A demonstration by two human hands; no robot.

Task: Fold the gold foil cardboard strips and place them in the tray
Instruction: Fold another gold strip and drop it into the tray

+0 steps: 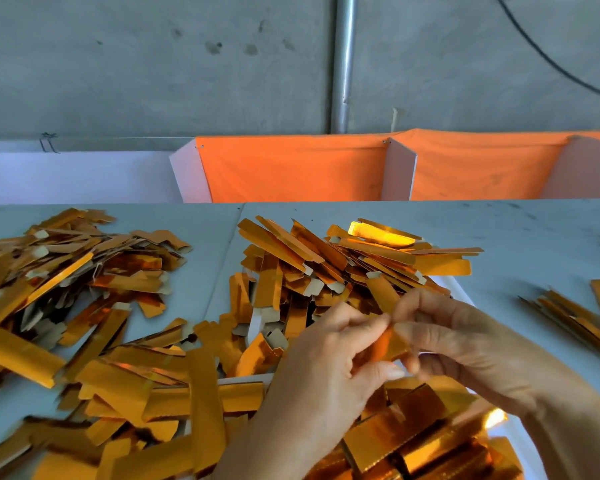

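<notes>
My left hand [329,368] and my right hand [454,341] meet over the table, both pinching one small gold foil cardboard strip [383,344] between fingers and thumbs. The strip is largely hidden by the fingers. Behind the hands a big heap of folded gold strips [343,268] fills a white tray, whose rim [459,289] shows at the right. More folded gold pieces [416,434] lie under my wrists at the bottom right.
Loose flat gold strips lie in a pile at the left [66,271] and spread across the near table [146,393]. A small bundle of strips [575,317] sits at the right. Orange cloth bins [291,168] stand behind the pale table's far edge.
</notes>
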